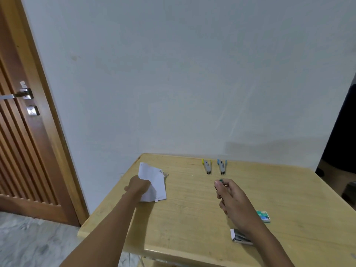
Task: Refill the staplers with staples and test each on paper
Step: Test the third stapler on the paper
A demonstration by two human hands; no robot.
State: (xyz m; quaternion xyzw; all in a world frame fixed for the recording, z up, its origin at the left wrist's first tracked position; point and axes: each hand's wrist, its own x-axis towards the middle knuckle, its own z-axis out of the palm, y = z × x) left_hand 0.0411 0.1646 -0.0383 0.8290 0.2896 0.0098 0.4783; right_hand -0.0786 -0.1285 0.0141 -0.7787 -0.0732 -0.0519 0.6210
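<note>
A: What's the surface like, and the room around it?

B: A pale wooden table (192, 218) with a visible grain stands against a plain, light grey-blue wall (173, 74). To the left there is a brown slatted wooden door (23, 151) with a metal handle (21, 95). The floor (28, 243) below is grey and marbled.

A: Where are the staplers?

B: Two lie side by side near the far edge of the table, both hinged wide open in a V. The yellow stapler (207, 166) is on the left and the blue stapler (222, 167) just to its right, close together but apart.

A: And the hands?

B: The left hand (137, 187) is closed on the lower corner of a white sheet of paper (153, 182), which is creased and lies near the table's left edge. The right hand (231, 199) is curled around a third stapler (221, 182), of which only a dark, greenish tip shows above the thumb. It is held above the table, nearer than the two open ones.

A: Any staples?

B: A green staple box (264, 216) sits on the table just right of the right wrist. An opened white box of staples (239, 237) lies nearer the front edge, partly hidden by the forearm.
</note>
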